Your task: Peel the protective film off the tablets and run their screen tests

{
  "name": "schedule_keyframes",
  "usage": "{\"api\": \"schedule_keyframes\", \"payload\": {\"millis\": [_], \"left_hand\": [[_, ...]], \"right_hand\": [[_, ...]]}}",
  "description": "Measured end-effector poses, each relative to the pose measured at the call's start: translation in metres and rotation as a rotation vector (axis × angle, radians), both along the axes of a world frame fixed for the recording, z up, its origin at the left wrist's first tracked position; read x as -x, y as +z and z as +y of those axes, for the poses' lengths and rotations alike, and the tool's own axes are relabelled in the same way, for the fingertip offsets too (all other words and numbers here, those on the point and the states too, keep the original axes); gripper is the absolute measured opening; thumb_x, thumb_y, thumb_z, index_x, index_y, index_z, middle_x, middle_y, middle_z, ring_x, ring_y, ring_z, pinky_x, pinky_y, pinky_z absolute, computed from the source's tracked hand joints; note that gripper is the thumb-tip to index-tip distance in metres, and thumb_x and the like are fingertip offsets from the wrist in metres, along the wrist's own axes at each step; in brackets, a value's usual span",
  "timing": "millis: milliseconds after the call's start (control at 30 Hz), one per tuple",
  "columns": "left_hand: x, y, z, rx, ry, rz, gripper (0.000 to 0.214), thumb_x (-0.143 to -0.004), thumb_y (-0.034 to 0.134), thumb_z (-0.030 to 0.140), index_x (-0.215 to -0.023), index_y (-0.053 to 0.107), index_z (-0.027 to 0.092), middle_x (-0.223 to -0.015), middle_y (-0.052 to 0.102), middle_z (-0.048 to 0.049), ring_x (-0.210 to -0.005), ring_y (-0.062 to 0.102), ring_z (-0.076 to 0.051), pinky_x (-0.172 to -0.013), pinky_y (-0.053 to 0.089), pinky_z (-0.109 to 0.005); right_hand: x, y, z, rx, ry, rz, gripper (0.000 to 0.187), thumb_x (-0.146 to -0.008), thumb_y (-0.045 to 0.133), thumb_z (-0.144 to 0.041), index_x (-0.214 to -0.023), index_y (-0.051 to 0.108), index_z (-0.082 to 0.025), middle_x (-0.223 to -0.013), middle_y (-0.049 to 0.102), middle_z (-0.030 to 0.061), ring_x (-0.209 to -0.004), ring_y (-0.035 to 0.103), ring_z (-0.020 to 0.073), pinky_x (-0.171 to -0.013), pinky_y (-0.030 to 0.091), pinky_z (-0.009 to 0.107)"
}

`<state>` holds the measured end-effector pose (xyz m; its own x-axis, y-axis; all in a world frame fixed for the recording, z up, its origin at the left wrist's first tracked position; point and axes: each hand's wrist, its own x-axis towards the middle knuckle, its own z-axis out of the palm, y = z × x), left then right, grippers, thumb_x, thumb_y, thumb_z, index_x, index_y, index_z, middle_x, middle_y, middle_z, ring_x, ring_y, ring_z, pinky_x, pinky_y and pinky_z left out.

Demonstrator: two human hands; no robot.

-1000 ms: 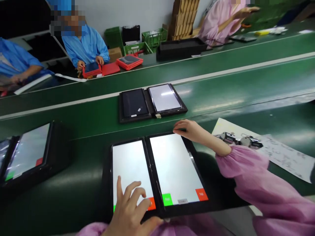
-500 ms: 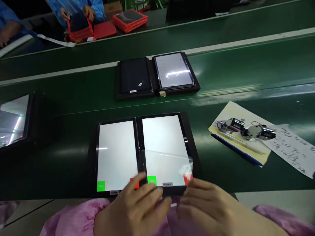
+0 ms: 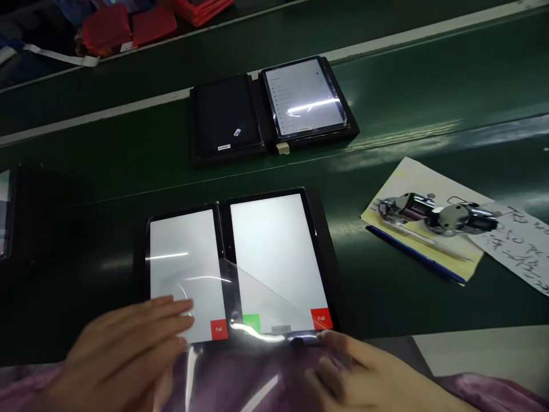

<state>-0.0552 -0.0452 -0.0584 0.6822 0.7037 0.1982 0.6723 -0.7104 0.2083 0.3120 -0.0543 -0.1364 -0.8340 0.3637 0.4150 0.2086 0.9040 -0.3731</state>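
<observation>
Two tablets with lit white screens lie side by side in a dark tray [image 3: 323, 240] in front of me. The left tablet [image 3: 182, 252] shows a red Fail box; the right tablet [image 3: 270, 246] shows green and red boxes. A clear plastic film [image 3: 257, 336] is lifted across their lower part and hangs over the near edge, catching light. My right hand [image 3: 351, 372] pinches the film by the right tablet's lower right corner. My left hand [image 3: 132, 343], somewhat blurred, has its fingers stretched over the left tablet's lower left corner, hiding it.
Behind stands another tray with a dark tablet [image 3: 227, 117] and a lit tablet [image 3: 304, 100]. At right, metal stamp-like tools [image 3: 454, 217], a blue pen [image 3: 416, 254] and written papers [image 3: 518, 246] lie together. Red cases [image 3: 154, 26] sit at the far left.
My hands have moved apart, the left one to the left. The clear film is now raised and spread over both tablets' lower ends. The view has tilted down.
</observation>
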Motion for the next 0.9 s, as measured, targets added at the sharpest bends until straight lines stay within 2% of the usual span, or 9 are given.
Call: {"api": "schedule_keyframes", "payload": {"millis": [100, 200, 333, 433, 533, 600, 633, 767, 900], "left_hand": [[0.001, -0.006, 0.037, -0.087, -0.008, -0.082, 0.022, -0.084, 0.069, 0.01, -0.101, 0.074, 0.022, -0.099, 0.074, -0.004, -0.102, 0.072, -0.023, -0.112, 0.056, -0.047], [-0.008, -0.013, 0.066, -0.174, -0.01, -0.096, 0.018, -0.084, 0.07, 0.008, -0.095, 0.073, 0.021, -0.077, 0.061, 0.0019, -0.076, 0.061, -0.016, -0.107, 0.051, -0.049], [-0.018, -0.022, 0.086, -0.047, 0.068, -0.1, 0.014, -0.091, 0.063, 0.011, -0.094, 0.072, 0.022, -0.067, 0.06, 0.0055, -0.068, 0.06, -0.015, -0.106, 0.047, -0.049], [-0.022, -0.029, 0.098, 0.141, 0.125, -0.089, 0.023, -0.103, 0.052, 0.02, -0.105, 0.074, 0.025, -0.077, 0.071, 0.0047, -0.076, 0.069, -0.016, -0.116, 0.041, -0.054], [-0.029, -0.039, 0.106, 0.205, 0.176, -0.047, 0.04, -0.111, 0.04, 0.025, -0.148, 0.054, 0.026, -0.116, 0.079, -0.0028, -0.109, 0.074, -0.022, -0.123, 0.033, -0.063], [-0.035, -0.043, 0.102, 0.107, 0.192, -0.027, 0.049, -0.111, 0.043, 0.024, -0.159, 0.037, 0.021, -0.127, 0.076, -0.0083, -0.117, 0.071, -0.025, -0.126, 0.025, -0.069], [-0.038, -0.045, 0.096, 0.042, 0.191, -0.046, 0.048, -0.109, 0.048, 0.023, -0.156, 0.04, 0.018, -0.124, 0.076, -0.0092, -0.116, 0.072, -0.025, -0.128, 0.023, -0.069], [-0.045, -0.044, 0.049, -0.118, 0.208, -0.154, 0.014, -0.096, 0.06, 0.006, -0.106, 0.06, 0.017, -0.094, 0.069, -0.0029, -0.092, 0.069, -0.018, -0.128, 0.032, -0.053], [-0.056, -0.049, -0.003, -0.092, 0.163, -0.086, 0.013, -0.093, 0.068, 0.011, -0.085, 0.06, 0.018, -0.08, 0.059, 0.0003, -0.08, 0.06, -0.016, -0.128, 0.03, -0.055]], "right_hand": [[-0.005, 0.002, 0.008, -0.041, -0.074, -0.025, 0.052, -0.111, 0.03, -0.009, -0.097, 0.079, -0.019, -0.097, 0.072, 0.0005, -0.088, 0.059, 0.017, -0.097, 0.051, 0.042], [-0.01, 0.008, 0.011, -0.032, -0.174, -0.014, 0.051, -0.111, 0.029, -0.008, -0.101, 0.078, -0.017, -0.091, 0.073, 0.0017, -0.089, 0.062, 0.0172, -0.095, 0.051, 0.041], [-0.01, 0.01, 0.014, -0.053, -0.208, -0.021, 0.053, -0.11, 0.025, -0.008, -0.104, 0.077, -0.018, -0.099, 0.077, 0.0053, -0.101, 0.067, 0.0202, -0.096, 0.05, 0.042], [-0.006, 0.009, 0.02, -0.075, -0.177, -0.036, 0.049, -0.109, 0.029, -0.006, -0.106, 0.078, -0.016, -0.096, 0.077, 0.0057, -0.099, 0.067, 0.0205, -0.095, 0.05, 0.043], [-0.001, 0.01, 0.036, -0.104, -0.138, -0.016, 0.045, -0.109, 0.034, -0.005, -0.099, 0.077, -0.015, -0.09, 0.074, 0.0034, -0.089, 0.063, 0.0177, -0.094, 0.049, 0.043], [0.003, 0.01, 0.057, -0.098, -0.141, -0.013, 0.038, -0.11, 0.043, -0.006, -0.095, 0.076, -0.017, -0.085, 0.07, 0.0006, -0.079, 0.058, 0.016, -0.09, 0.049, 0.042], [0.006, 0.009, 0.071, -0.084, -0.153, -0.002, 0.032, -0.109, 0.049, -0.009, -0.094, 0.075, -0.018, -0.083, 0.068, -0.0002, -0.077, 0.056, 0.016, -0.087, 0.049, 0.042], [0.016, -0.005, 0.138, 0.032, -0.286, 0.209, 0.013, -0.104, 0.067, -0.023, -0.094, 0.074, -0.023, -0.085, 0.064, 0.0028, -0.08, 0.056, 0.0187, -0.073, 0.045, 0.038], [0.023, -0.025, 0.193, 0.402, -0.602, 0.47, 0.012, -0.099, 0.07, -0.029, -0.09, 0.067, -0.022, -0.086, 0.062, 0.0022, -0.075, 0.058, 0.0174, -0.068, 0.046, 0.034]]}}
